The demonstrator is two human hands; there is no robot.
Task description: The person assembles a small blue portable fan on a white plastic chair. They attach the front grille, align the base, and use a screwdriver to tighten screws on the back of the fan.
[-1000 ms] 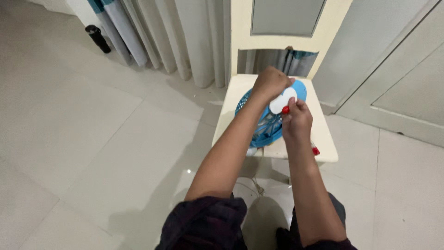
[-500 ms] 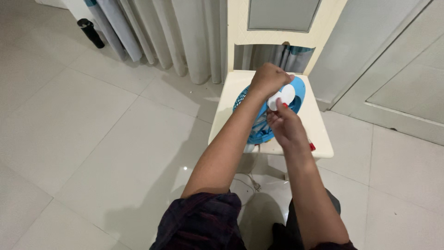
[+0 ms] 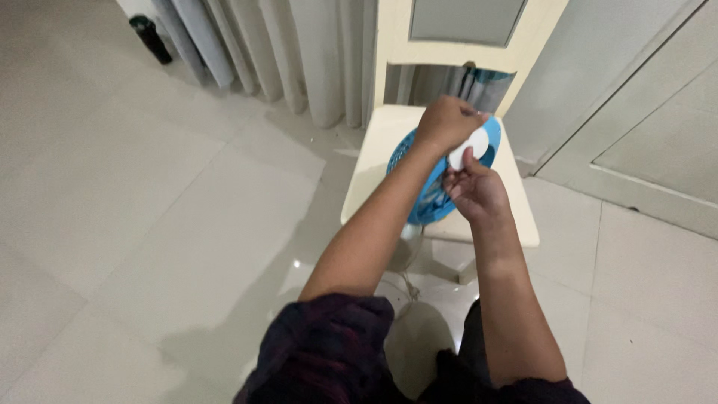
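While the blue fan [image 3: 434,179] stands at the chair [image 3: 374,164] seat's middle, my left hand [image 3: 446,123] grips its top; my right hand [image 3: 473,191] pinches its white hub [image 3: 462,153] from the near edge.

Fan [image 3: 426,191] centre behind both hands.

so there's a cream chair [image 3: 374,187] on a glossy pale tiled floor [image 3: 149,209], with a small blue fan [image 3: 426,191] sitting on its seat, white cord [image 3: 407,280] hanging down underneath
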